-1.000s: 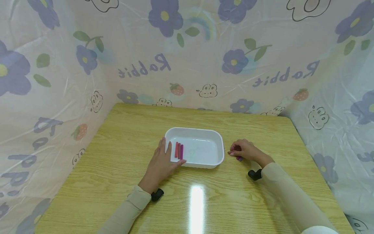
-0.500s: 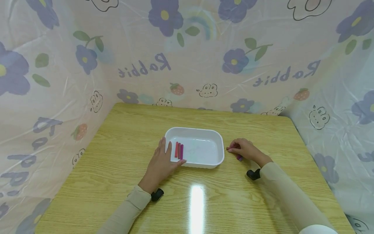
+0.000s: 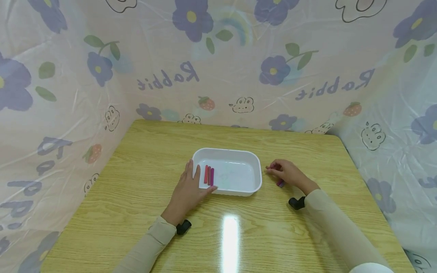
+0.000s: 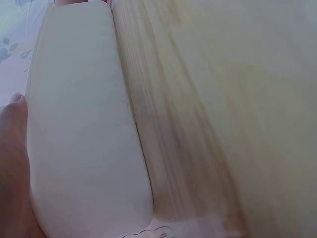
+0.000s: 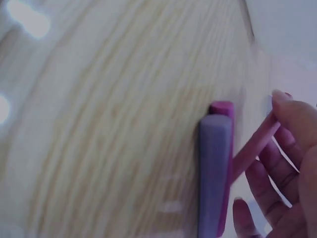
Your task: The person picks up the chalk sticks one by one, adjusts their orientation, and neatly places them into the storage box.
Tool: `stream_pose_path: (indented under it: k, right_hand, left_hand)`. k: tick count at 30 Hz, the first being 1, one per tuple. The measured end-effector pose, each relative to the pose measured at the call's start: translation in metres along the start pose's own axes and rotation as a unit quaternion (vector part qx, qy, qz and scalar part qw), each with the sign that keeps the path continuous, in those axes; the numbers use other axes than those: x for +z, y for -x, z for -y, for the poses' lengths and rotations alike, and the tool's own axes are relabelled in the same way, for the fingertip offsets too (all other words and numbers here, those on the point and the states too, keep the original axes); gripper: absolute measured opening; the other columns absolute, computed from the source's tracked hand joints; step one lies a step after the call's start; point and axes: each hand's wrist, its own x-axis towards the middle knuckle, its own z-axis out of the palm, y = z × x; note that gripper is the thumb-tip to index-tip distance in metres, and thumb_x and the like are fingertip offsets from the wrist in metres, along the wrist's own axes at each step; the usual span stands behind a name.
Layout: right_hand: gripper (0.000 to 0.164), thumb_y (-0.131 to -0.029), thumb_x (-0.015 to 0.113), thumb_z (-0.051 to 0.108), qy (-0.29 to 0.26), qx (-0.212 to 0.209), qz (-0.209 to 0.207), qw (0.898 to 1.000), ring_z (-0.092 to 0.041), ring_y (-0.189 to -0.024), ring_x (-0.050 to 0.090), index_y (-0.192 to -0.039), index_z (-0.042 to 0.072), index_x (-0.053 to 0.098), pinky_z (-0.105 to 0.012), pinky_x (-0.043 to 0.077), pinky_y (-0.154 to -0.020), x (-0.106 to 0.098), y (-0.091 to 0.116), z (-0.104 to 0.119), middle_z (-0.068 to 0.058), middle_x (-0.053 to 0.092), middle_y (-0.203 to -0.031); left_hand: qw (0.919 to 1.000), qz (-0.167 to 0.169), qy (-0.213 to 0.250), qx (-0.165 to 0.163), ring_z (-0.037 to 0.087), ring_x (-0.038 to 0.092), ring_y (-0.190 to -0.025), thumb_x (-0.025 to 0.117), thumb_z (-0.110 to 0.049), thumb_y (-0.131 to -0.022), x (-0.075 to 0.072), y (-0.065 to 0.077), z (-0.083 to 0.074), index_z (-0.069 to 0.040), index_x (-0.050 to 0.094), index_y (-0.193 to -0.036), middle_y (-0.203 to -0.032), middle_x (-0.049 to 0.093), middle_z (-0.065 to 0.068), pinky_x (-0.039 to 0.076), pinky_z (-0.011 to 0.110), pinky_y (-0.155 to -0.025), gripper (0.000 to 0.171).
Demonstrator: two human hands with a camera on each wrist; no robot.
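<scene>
A white tray (image 3: pixel 239 152) stands mid-table. Inside, at its left end, lie three crayons side by side: a coral one (image 3: pixel 206 174), a brownish-red one (image 3: pixel 209 176) and a magenta one (image 3: pixel 212 177). My left hand (image 3: pixel 187 191) rests on the tray's near left corner, fingers extended, thumb along the near rim. To the right of the tray, my right hand (image 3: pixel 286 172) pinches a reddish crayon (image 5: pixel 255 146) between thumb and fingers, tilted. Below that hand, a purple crayon (image 5: pixel 214 168) and a pink crayon (image 5: pixel 223 106) lie together on the table.
The wooden table (image 3: pixel 153 151) has a glossy light reflection near its front. A patterned sheet (image 3: pixel 222 68) rises behind it and along both sides. Each wrist wears a black camera, one on the left (image 3: pixel 183 227) and one on the right (image 3: pixel 297 203).
My right hand has lifted slightly, and the reddish crayon it pinches has moved a little up and away from the two on the table. The left hand and tray have kept their place.
</scene>
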Motion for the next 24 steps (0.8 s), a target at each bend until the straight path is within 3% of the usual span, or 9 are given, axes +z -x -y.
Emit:
stream_pose_path:
  k: [9,18,24]
  right_hand:
    - [0.025,-0.091,0.06,0.034,-0.001,0.01,-0.017,1.0,-0.017,-0.078,0.059,-0.099,0.011,0.062,-0.037,0.051,-0.071,-0.004,0.003,0.0,-0.002,0.063,-0.09]
    - [0.03,-0.092,0.057,0.037,-0.063,0.051,-0.029,0.996,-0.019,-0.064,0.064,-0.103,0.01,0.061,-0.032,0.054,-0.064,-0.007,0.007,-0.002,-0.009,0.061,-0.086]
    - [0.036,-0.093,0.053,0.042,-0.028,0.051,-0.054,0.997,-0.022,-0.083,0.061,-0.106,0.009,0.063,-0.042,0.049,-0.077,-0.011,0.01,0.002,-0.009,0.063,-0.095]
  left_hand:
    - [1.0,-0.003,-0.007,0.001,0.032,0.005,-0.14,0.029,-0.082,-0.077,0.0,0.0,-0.001,-0.001,0.027,-0.145,-0.153,0.0,0.02,0.023,0.045,-0.107,0.106]
    - [1.0,-0.009,-0.003,0.004,0.033,0.006,-0.14,0.03,-0.082,-0.077,0.0,0.001,-0.001,0.0,0.029,-0.144,-0.153,0.002,0.02,0.024,0.046,-0.107,0.106]
    - [0.9999,-0.012,0.001,0.006,0.035,0.008,-0.139,0.032,-0.081,-0.077,0.0,0.001,0.0,0.001,0.029,-0.144,-0.153,0.002,0.021,0.025,0.048,-0.106,0.106]
